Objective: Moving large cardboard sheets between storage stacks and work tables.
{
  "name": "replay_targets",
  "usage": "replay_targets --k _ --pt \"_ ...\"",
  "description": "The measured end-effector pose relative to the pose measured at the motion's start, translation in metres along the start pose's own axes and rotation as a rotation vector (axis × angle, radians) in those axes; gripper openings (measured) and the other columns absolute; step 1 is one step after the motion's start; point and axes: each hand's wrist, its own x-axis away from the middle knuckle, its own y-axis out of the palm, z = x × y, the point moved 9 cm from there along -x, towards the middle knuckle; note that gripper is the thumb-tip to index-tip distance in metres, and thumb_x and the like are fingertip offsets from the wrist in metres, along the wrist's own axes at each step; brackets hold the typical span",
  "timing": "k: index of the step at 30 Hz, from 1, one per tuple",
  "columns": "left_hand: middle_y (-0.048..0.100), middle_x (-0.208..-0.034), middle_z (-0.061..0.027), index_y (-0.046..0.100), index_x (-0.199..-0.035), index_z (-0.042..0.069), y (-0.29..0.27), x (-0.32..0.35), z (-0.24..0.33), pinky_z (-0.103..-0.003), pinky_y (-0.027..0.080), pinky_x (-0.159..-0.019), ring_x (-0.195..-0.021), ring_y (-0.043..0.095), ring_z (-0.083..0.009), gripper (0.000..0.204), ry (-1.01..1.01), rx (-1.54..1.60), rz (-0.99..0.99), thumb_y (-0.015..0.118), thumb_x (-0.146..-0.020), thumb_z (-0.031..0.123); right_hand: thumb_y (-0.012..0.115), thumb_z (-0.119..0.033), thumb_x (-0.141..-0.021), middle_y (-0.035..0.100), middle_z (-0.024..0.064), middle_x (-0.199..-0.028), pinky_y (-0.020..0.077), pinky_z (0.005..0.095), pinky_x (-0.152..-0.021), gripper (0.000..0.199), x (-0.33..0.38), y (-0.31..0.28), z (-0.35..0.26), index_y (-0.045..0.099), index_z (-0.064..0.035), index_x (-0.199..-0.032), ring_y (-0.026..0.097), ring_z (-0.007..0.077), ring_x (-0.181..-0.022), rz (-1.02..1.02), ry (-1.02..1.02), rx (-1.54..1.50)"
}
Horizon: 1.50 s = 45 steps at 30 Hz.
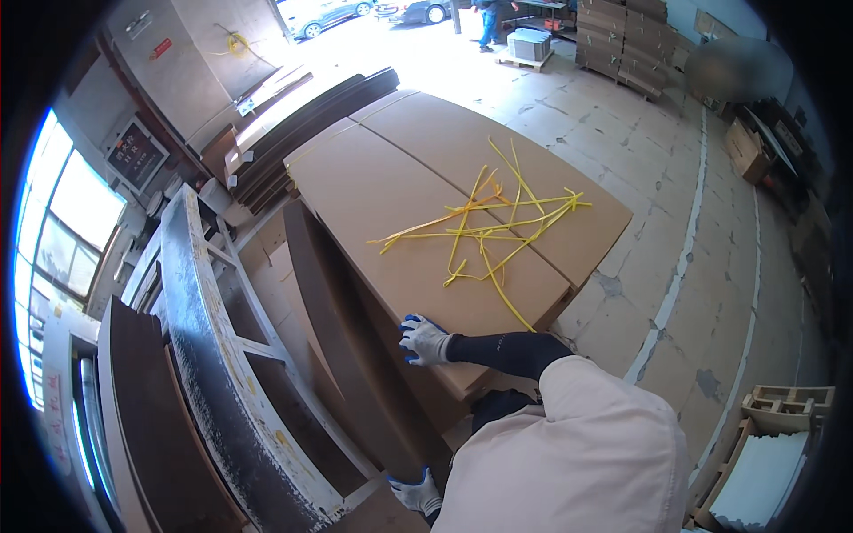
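Observation:
A stack of flat brown cardboard [373,191] fills the middle, with loose yellow straps [484,235] tangled on top. My right hand [425,340], in a grey-white glove with blue fingertips, lies on its near left edge, fingers apart. Along the stack's left side a long dark brown cardboard sheet [342,324] stands on edge, bowed. At its near end my left hand [416,491], gloved alike, is closed on the sheet's lower part; the sleeve hides some of that wrist.
A worn metal frame [200,302] with crossbars runs along the left, beside more dark cardboard sheets [138,417]. Dark boards [342,102] lie behind the stack. A wooden crate [786,404] stands at lower right. A person [488,22] is near a loaded pallet [526,60] far off.

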Motion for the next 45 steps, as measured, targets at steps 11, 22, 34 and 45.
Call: replay_targets --k 11,22,34,45 --pt "0.057 -0.137 -0.0205 0.040 -0.151 0.006 -0.005 0.009 0.013 -0.048 0.049 -0.106 -0.127 0.058 -0.0387 0.119 -0.019 0.000 -0.007 0.092 -0.059 0.059 0.077 -0.043 -0.081 0.071 0.0127 -0.112 0.0358 0.0561 -0.113 0.041 0.002 -0.002 0.002 0.074 -0.0092 -0.104 0.054 0.0334 -0.130 -0.017 -0.004 0.002" --pt "0.056 -0.139 -0.0218 0.038 -0.153 0.004 0.004 0.005 0.007 -0.048 0.047 -0.109 -0.129 0.056 -0.0390 0.120 -0.027 -0.012 -0.039 0.091 -0.061 0.061 0.077 -0.044 -0.080 0.071 0.0129 -0.106 0.0334 0.0554 -0.115 0.041 0.005 -0.002 0.003 0.074 -0.0080 -0.099 0.053 0.0338 -0.131 0.040 -0.010 -0.009" --pt "0.057 -0.137 -0.0208 0.039 -0.152 0.005 0.003 0.006 0.010 -0.048 0.048 -0.107 -0.127 0.057 -0.0390 0.118 -0.014 0.005 -0.015 0.093 -0.060 0.056 0.076 -0.043 -0.081 0.071 0.0130 -0.110 0.0324 0.0564 -0.117 0.041 0.005 -0.004 0.002 0.074 -0.0086 -0.103 0.051 0.0343 -0.134 -0.039 0.018 -0.025" --pt "0.057 -0.138 -0.0218 0.038 -0.153 0.005 -0.004 0.010 0.019 -0.047 0.048 -0.108 -0.128 0.057 -0.0389 0.119 -0.030 0.004 -0.041 0.093 -0.060 0.054 0.078 -0.043 -0.080 0.071 0.0119 -0.109 0.0350 0.0556 -0.113 0.041 0.002 -0.003 0.001 0.074 -0.0091 -0.103 0.052 0.0342 -0.131 -0.026 0.009 -0.012"
